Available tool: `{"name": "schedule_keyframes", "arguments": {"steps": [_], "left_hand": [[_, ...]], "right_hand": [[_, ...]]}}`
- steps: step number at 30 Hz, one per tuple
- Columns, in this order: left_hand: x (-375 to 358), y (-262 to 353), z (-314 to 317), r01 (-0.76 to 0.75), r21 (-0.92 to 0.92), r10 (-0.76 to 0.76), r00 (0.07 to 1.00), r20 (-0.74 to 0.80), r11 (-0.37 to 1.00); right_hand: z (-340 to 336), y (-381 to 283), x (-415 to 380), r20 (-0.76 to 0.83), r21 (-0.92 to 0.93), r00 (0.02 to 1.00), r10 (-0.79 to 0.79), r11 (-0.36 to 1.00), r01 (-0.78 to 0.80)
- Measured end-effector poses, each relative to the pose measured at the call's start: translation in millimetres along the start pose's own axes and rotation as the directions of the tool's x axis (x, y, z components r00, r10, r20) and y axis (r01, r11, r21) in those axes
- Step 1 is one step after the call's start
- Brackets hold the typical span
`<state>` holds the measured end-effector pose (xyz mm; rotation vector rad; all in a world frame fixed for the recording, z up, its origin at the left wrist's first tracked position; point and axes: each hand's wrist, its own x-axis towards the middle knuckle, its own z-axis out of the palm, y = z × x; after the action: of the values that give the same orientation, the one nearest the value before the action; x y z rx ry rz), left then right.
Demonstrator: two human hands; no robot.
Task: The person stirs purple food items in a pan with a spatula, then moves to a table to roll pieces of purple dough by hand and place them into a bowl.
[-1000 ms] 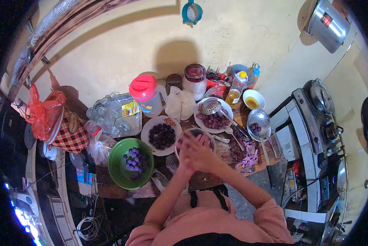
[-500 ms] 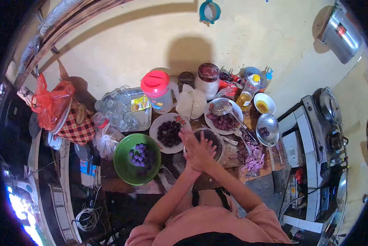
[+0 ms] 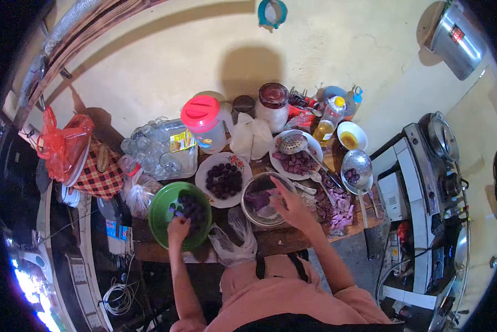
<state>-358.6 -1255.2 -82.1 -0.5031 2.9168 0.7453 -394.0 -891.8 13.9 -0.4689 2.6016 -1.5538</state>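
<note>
My left hand (image 3: 179,228) is inside the near rim of the green bowl (image 3: 155,227), its fingers bunched at a purple dough ball (image 3: 179,212). Several more purple balls lie in that bowl, some in the hand's shadow. Over the right side of a metal bowl (image 3: 247,213), my right hand (image 3: 290,208) is open, with fingers stretched out and apart. Purple dough (image 3: 258,202) sits inside the metal bowl below the fingers. Behind both bowls, a flowered plate (image 3: 203,195) bears several dark purple balls (image 3: 224,181).
A crumpled clear plastic bag (image 3: 234,240) lies at the table's front edge. Purple pieces (image 3: 341,213) lie to the right, near a skimmer (image 3: 357,166) with balls in it. A pink-lidded jug (image 3: 203,124), glasses (image 3: 151,146) and an oil bottle (image 3: 329,122) stand behind. A stove (image 3: 423,160) is far right.
My hands were pressed together above the metal bowl and have parted. The left went left and down into the green bowl; the right stayed by the metal bowl, fingers spread. The view shifted slightly.
</note>
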Motion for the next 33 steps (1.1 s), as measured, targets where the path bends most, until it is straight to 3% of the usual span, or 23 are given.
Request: {"name": "schedule_keyframes", "arguments": {"steps": [2, 5, 8, 11, 12, 15, 18, 21, 24, 27, 28, 31, 33], "left_hand": [[5, -29, 10, -0.021, 0.06, 0.021, 1.0, 0.01, 0.998], [-1, -50, 16, -0.068, 0.187, 0.071, 0.997, -0.008, 0.98], [-5, -41, 11, -0.04, 0.176, 0.035, 0.999, 0.03, 0.984], [-11, -18, -6, 0.056, 0.226, -0.077, 0.994, 0.082, 0.972], [-11, -12, -8, 0.091, 0.268, -0.12, 0.989, 0.092, 0.959], [-11, -12, -7, 0.046, 0.262, -0.045, 0.999, -0.009, 0.964], [-16, 5, -21, 0.101, 0.201, -0.099, 0.995, -0.02, 0.974], [-25, 7, -23, 0.012, 0.208, 0.02, 0.988, -0.15, 0.978], [-31, 32, -27, 0.011, 0.232, 0.059, 0.953, -0.296, 0.973], [-38, 87, -34, -0.024, 0.122, 0.069, 0.923, -0.38, 0.992], [-38, 103, -31, -0.129, 0.085, 0.153, 0.889, -0.431, 0.988], [-52, 152, -19, -0.423, -0.042, 0.331, 0.763, -0.555, 0.905], [-83, 198, -14, -0.577, -0.164, 0.382, 0.701, -0.602, 0.8]], "right_hand": [[-14, 23, -7, -0.048, -0.154, 0.997, 0.068, 0.985, -0.074], [-37, 64, -24, -0.266, -0.182, 0.961, 0.082, 0.974, -0.133], [-71, 54, -39, -0.243, -0.156, 0.92, 0.307, 0.924, -0.349], [-88, 67, -55, -0.262, -0.207, 0.914, 0.311, 0.906, -0.368], [-90, 75, -59, -0.32, -0.245, 0.926, 0.201, 0.926, -0.286], [-101, 92, -64, -0.417, -0.296, 0.885, 0.206, 0.89, -0.347], [-125, 87, -83, -0.545, -0.307, 0.806, 0.23, 0.84, -0.447], [-156, 92, -121, -0.671, -0.33, 0.706, 0.226, 0.762, -0.557], [-186, 124, -173, -0.708, -0.339, 0.668, 0.231, 0.718, -0.608], [-205, 146, -204, -0.688, -0.202, 0.601, 0.407, 0.688, -0.697], [-210, 161, -210, -0.674, -0.184, 0.592, 0.442, 0.675, -0.714], [-214, 236, -227, -0.662, -0.408, 0.723, 0.198, 0.715, -0.568], [-210, 249, -219, -0.667, -0.372, 0.714, 0.215, 0.734, -0.568]]}}
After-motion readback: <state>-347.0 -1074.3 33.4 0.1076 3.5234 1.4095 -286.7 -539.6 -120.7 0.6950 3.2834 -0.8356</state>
